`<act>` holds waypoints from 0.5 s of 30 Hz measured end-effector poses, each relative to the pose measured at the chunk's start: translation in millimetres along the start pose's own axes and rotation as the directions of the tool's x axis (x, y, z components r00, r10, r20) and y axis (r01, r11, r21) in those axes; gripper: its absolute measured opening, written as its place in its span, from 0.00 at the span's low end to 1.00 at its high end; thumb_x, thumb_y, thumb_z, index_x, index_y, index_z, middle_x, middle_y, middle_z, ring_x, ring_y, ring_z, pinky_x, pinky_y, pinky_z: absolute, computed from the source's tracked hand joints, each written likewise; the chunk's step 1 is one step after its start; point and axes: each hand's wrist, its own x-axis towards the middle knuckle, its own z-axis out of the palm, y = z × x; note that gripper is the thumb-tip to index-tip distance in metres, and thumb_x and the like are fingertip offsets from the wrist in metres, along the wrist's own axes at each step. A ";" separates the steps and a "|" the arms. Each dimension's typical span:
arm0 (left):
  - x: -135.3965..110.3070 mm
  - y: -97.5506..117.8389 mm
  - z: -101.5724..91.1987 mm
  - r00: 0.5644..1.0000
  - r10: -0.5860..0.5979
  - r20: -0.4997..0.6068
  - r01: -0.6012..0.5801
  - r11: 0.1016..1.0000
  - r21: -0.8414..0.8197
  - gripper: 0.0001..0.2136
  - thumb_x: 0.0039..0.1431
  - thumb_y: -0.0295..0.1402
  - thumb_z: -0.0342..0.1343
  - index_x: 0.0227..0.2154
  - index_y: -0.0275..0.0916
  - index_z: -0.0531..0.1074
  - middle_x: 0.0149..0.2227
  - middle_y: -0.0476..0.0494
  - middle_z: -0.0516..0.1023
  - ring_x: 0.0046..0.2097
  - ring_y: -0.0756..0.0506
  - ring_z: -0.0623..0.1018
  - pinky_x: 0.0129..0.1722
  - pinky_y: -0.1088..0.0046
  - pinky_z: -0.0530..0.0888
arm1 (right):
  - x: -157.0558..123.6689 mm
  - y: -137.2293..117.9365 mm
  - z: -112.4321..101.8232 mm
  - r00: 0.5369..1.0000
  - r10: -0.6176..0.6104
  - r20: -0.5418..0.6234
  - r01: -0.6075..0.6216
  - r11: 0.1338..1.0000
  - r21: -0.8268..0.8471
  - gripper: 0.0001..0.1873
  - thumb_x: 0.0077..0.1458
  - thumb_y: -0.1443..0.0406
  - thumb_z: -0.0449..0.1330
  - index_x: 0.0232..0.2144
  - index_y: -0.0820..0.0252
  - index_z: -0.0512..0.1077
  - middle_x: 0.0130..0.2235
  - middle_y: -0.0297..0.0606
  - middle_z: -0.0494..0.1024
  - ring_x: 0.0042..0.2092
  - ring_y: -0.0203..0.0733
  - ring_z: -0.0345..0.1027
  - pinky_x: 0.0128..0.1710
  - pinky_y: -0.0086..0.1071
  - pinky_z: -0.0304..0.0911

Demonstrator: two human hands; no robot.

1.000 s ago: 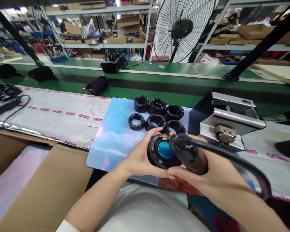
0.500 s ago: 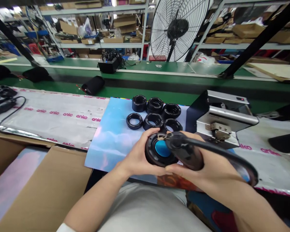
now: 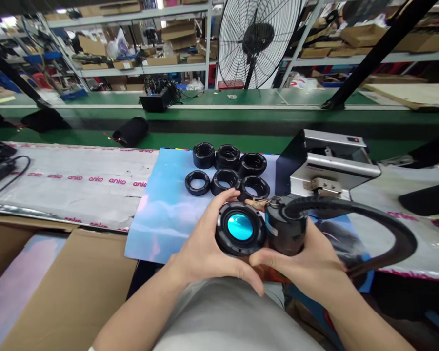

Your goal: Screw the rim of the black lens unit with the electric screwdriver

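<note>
At the counter's left end we see a dark cable (image 3: 7,180) lying on a white sheet printed with pink lettering (image 3: 76,183), and below the near edge an open cardboard box (image 3: 66,287). Toward the middle, a pale blue sheet (image 3: 168,214) covers the counter, and six black rings (image 3: 227,170) sit on it in two rows near its far edge, close together. Just in front of them our left hand (image 3: 201,248) cups a round black housing with a glossy blue lens (image 3: 239,229), held above the near edge of the counter; the fingers curl around its rim, thumb below and fingertips over the top, clamped on it. Right beside it, touching its right side, our right hand (image 3: 307,263) grips a black cylindrical tool head (image 3: 285,229), fingers wrapped around its lower body. A thick black hose (image 3: 388,224) rises from the top of that head and loops out to the right and back under our wrist. Behind the hose, toward the right part of the counter, stands a grey metal machine (image 3: 329,165) with a dark sloping side. Beyond the counter's far edge runs a green conveyor (image 3: 205,122), with a large fan (image 3: 256,44) behind it.
</note>
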 end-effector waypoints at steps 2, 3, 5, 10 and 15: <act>-0.2 -0.1 2.0 1.000 0.008 -0.015 -0.007 1.000 0.022 0.65 0.28 0.40 0.85 0.73 0.66 0.59 0.70 0.51 0.67 0.68 0.45 0.73 0.68 0.76 0.67 | 4.0 4.1 -5.2 0.996 -0.001 0.091 -0.005 0.998 0.063 0.39 0.34 0.67 0.76 0.52 0.62 0.74 0.41 0.34 0.82 0.33 0.35 0.73 0.31 0.25 0.71; -0.1 -0.8 2.3 1.000 0.005 -0.005 -0.005 1.000 0.030 0.64 0.30 0.39 0.85 0.73 0.66 0.58 0.69 0.51 0.68 0.68 0.46 0.73 0.68 0.77 0.67 | 7.5 6.8 -8.9 0.991 0.009 0.131 -0.018 0.998 0.062 0.42 0.34 0.68 0.76 0.55 0.63 0.74 0.43 0.35 0.82 0.33 0.36 0.73 0.31 0.25 0.71; 0.2 -2.3 1.9 0.999 -0.008 0.034 0.006 0.998 0.056 0.62 0.37 0.37 0.84 0.74 0.65 0.55 0.67 0.50 0.68 0.68 0.47 0.72 0.69 0.76 0.66 | 16.7 13.8 -17.5 0.977 0.021 0.211 -0.017 1.000 -0.019 0.47 0.34 0.69 0.76 0.60 0.60 0.73 0.49 0.40 0.82 0.32 0.40 0.74 0.29 0.31 0.73; 1.0 -4.4 -0.1 0.997 0.054 0.064 -0.058 0.996 0.070 0.61 0.43 0.38 0.82 0.76 0.62 0.50 0.67 0.46 0.67 0.69 0.47 0.71 0.70 0.74 0.66 | 35.9 28.8 -33.8 0.930 -0.192 0.313 0.267 0.939 -0.218 0.33 0.32 0.59 0.80 0.45 0.58 0.85 0.45 0.44 0.82 0.39 0.53 0.80 0.35 0.37 0.80; 2.1 -3.6 1.7 0.999 0.045 0.027 -0.048 0.993 0.112 0.58 0.44 0.40 0.82 0.75 0.61 0.52 0.67 0.49 0.67 0.69 0.51 0.70 0.69 0.79 0.66 | 39.2 22.9 -40.0 0.746 -0.642 0.176 0.658 0.752 -0.046 0.37 0.42 0.59 0.82 0.56 0.43 0.79 0.57 0.28 0.80 0.57 0.39 0.78 0.59 0.23 0.71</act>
